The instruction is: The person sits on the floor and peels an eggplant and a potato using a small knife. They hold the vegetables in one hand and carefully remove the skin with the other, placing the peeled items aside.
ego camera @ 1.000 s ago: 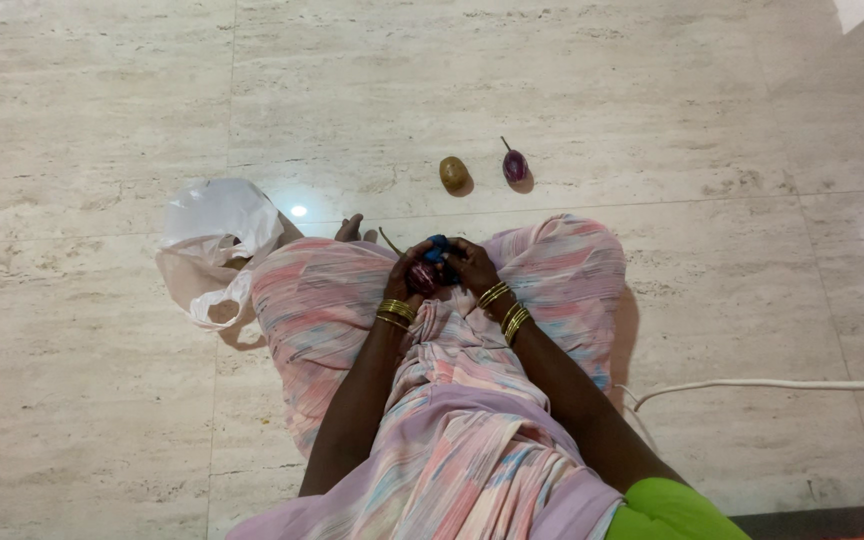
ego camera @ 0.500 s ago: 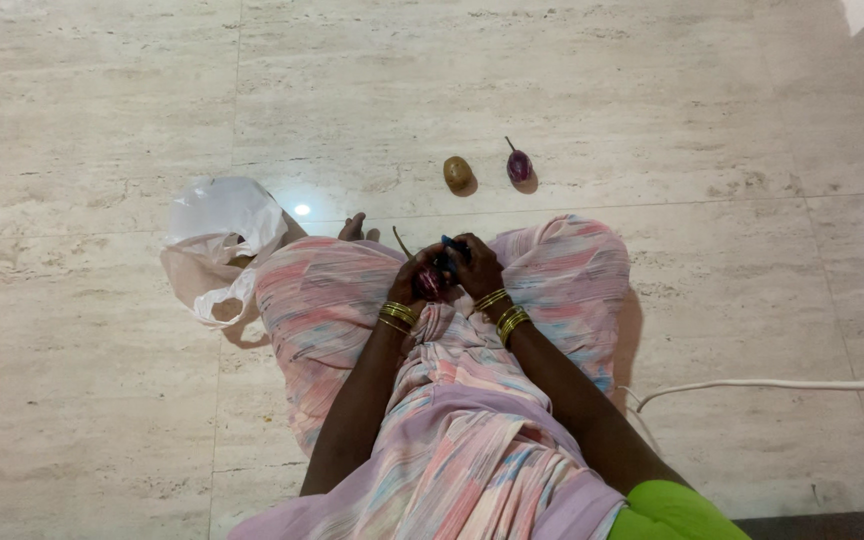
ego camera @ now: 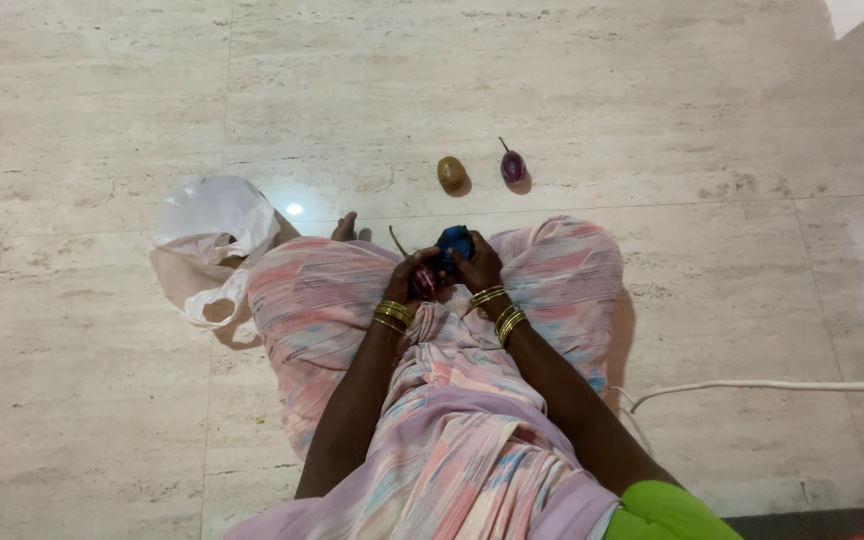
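I sit on a marble floor in a pink striped cloth, both hands together over my lap. My left hand (ego camera: 407, 278) grips a small purple eggplant (ego camera: 422, 281) with a thin stem sticking up to the left. My right hand (ego camera: 479, 267) holds a small blue tool (ego camera: 454, 241) against the eggplant's top; its working end is hidden by my fingers. Gold bangles ring both wrists.
On the floor ahead lie a brown potato (ego camera: 451, 173) and a second purple eggplant (ego camera: 512, 166). A white plastic bag (ego camera: 208, 235) lies beside my left knee. A white cable (ego camera: 752, 385) runs along the floor at the right.
The blue tool in my right hand has shifted slightly up and shows more above the eggplant. My hands stay in about the same place.
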